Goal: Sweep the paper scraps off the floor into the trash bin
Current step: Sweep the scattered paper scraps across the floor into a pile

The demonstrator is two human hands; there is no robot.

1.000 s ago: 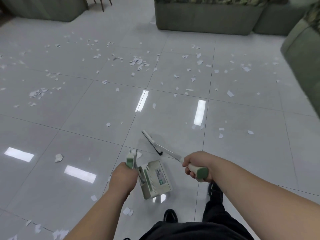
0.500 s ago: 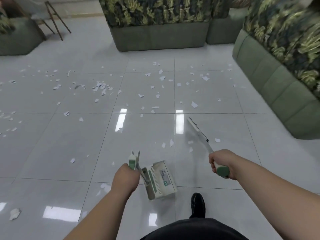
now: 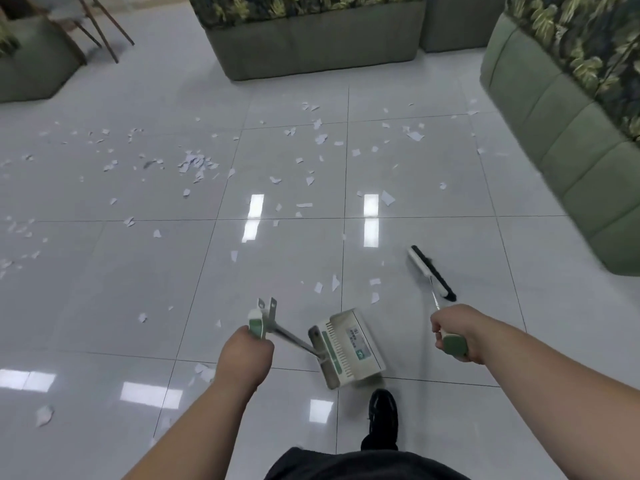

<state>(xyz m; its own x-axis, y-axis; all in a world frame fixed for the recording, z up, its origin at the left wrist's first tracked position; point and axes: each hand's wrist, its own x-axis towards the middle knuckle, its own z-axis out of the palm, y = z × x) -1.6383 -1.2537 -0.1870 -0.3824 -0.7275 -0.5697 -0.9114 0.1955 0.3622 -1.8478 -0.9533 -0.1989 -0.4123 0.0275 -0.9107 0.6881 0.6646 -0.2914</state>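
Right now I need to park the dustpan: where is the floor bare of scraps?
Bare tiles lie right of the broom, toward the nearer sofa. Crowded: the paper scraps ahead of the dustpan, up to the far sofa.

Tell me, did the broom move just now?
Yes. The broom in the right hand swung to the right, farther from the tile seam and closer to the green sofa.

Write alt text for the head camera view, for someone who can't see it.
Seen from above, a person's left-hand grip holds a long-handled dustpan and the right-hand grip a small broom, both low over a glossy tiled floor strewn with white paper scraps. Green sofas edge the floor.
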